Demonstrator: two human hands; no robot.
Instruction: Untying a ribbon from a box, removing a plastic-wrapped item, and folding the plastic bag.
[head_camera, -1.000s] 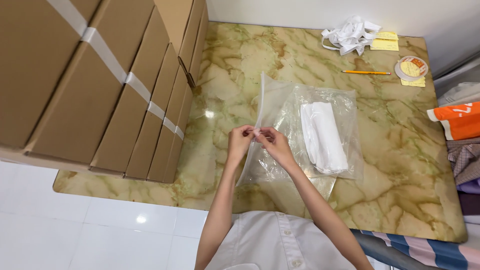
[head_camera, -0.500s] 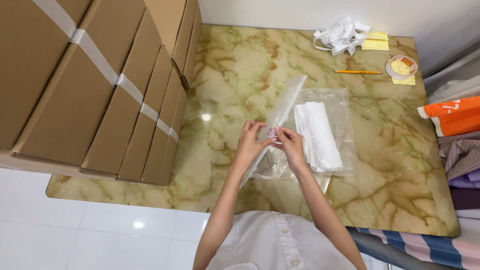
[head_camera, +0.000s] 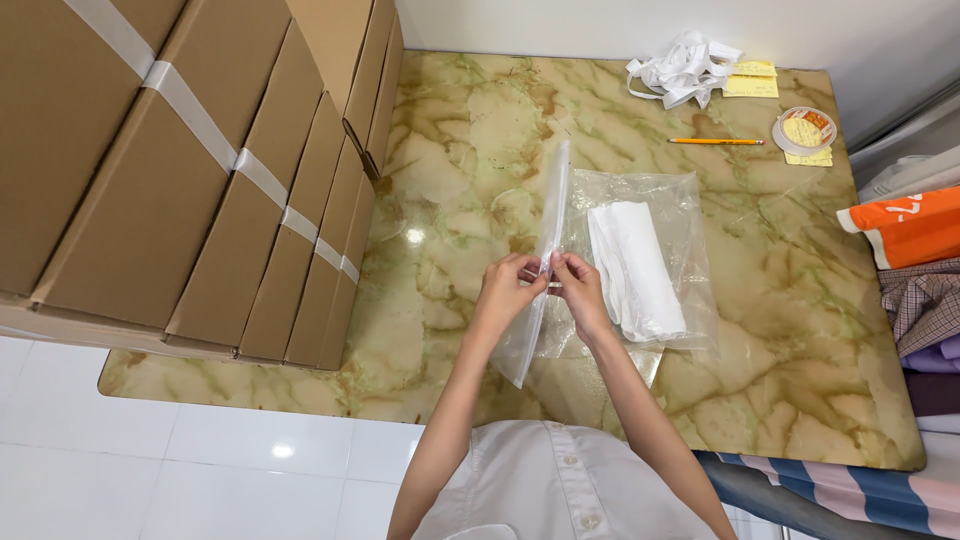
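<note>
We see the left hand (head_camera: 507, 290) and right hand (head_camera: 580, 292) pinched shut on the clear plastic bag's (head_camera: 640, 200) raised edge, folded white cloth (head_camera: 634, 268) lying just right, flap held up apparently for sealing.

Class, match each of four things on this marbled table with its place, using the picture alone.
Things:
1 clear plastic bag
2 folded white cloth
3 yellow pencil
4 brown cardboard boxes

Places:
A stacked along the left side
B far side, beside the tape roll
C its edge pinched by left hand and right hand
D inside the bag

Pairs: 1-C, 2-D, 3-B, 4-A
</note>
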